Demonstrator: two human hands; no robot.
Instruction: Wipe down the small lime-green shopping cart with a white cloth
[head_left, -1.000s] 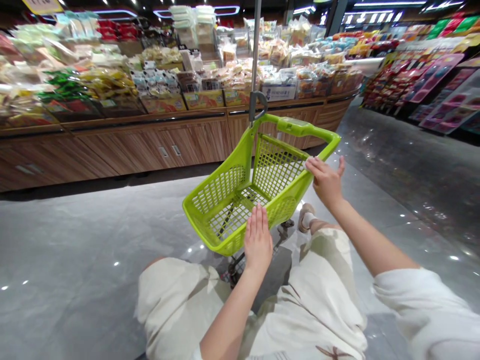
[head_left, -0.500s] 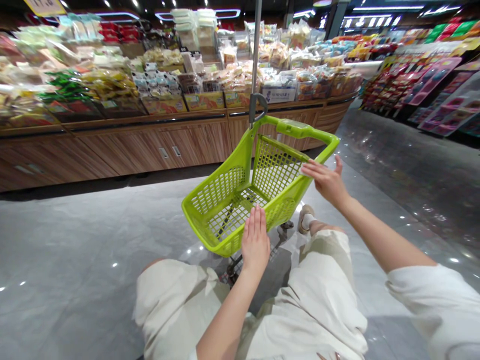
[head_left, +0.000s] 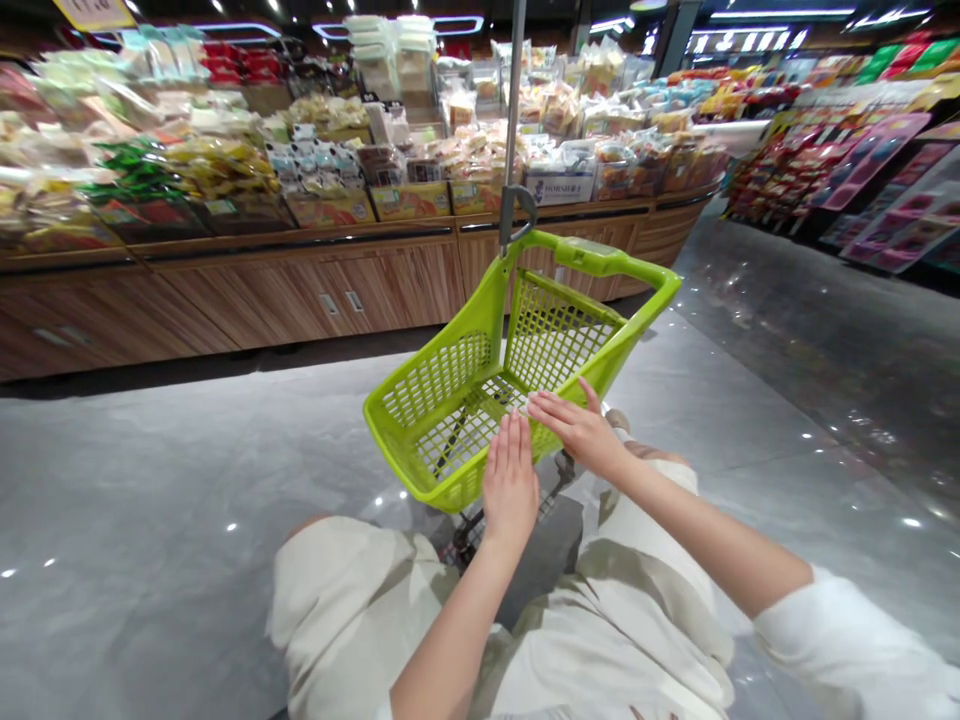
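Note:
Right in front of my knees stands a lime-green shopping cart with a lattice basket and nothing lying inside it. My left hand is at the basket's near rim, fingers stretched out flat and close together. Just to its right, my right hand lies over the same rim, fingers extended and thumb raised apart. Neither hand is wrapped around the rim. The cart's handle is at the far right end, away from both hands. A grey pole with a hook-like clip rises from the cart's back corner.
Behind the cart runs a wood-panelled display counter piled with packaged snacks. More hanging goods stand along the right aisle. My legs in pale trousers flank the cart's near side. The grey floor is shiny.
My right hand has moved left and nearer along the cart's rim, from close to the handle end to beside my left hand. My left hand and the cart have stayed in place.

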